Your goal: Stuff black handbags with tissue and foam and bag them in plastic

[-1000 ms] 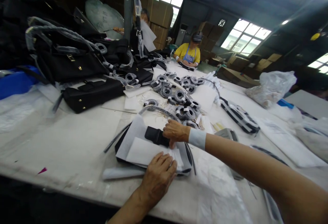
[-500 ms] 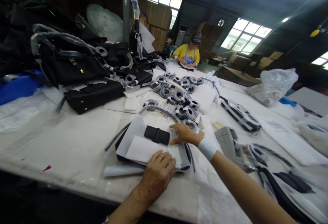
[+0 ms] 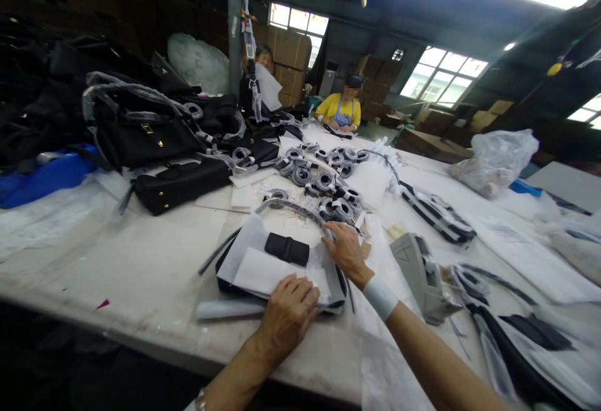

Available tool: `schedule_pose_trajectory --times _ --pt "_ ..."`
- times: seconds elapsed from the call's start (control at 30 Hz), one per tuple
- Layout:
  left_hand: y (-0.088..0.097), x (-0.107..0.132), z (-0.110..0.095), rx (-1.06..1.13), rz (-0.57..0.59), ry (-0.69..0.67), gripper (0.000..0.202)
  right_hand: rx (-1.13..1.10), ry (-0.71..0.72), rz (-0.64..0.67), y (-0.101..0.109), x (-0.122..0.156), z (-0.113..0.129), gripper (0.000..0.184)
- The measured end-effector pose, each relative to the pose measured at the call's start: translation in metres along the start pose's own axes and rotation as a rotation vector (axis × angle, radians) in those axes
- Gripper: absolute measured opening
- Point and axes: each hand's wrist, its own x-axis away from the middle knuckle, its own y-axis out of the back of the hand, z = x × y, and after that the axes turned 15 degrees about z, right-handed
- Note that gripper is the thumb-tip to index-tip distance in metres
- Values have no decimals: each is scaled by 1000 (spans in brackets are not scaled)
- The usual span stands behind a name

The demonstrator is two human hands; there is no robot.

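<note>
A flat black bag [image 3: 225, 279] lies on the white table [image 3: 141, 267], covered by sheets of white paper [image 3: 256, 270], with a black flap [image 3: 287, 249] showing on top. My left hand [image 3: 287, 314] rests palm down on the paper at the bag's near edge, fingers spread. My right hand [image 3: 345, 250], with a white wristband, lies on the bag's right side, its fingers touching a plastic-wrapped strap [image 3: 295, 208] that arcs over the bag.
Several rolled wrapped straps [image 3: 323, 180] lie behind the bag. Black handbags [image 3: 141, 132] stand at back left. A grey tape dispenser [image 3: 420, 270] sits at right, beside striped straps [image 3: 436, 210] and a plastic sack [image 3: 498, 160]. Two people work at the table's far end.
My right hand has left the black flap and moved right and back to the wrapped strap. My left hand has stayed on the paper. The view has tilted up slightly.
</note>
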Motion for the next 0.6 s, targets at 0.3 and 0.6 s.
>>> schedule_pose_trajectory --times 0.3,0.6 --pt "-6 1 1 66 -121 -34 27 -216 358 -10 -42 95 32 38" --pt "60 11 25 -95 220 -35 36 163 605 -141 -76 96 8 51"
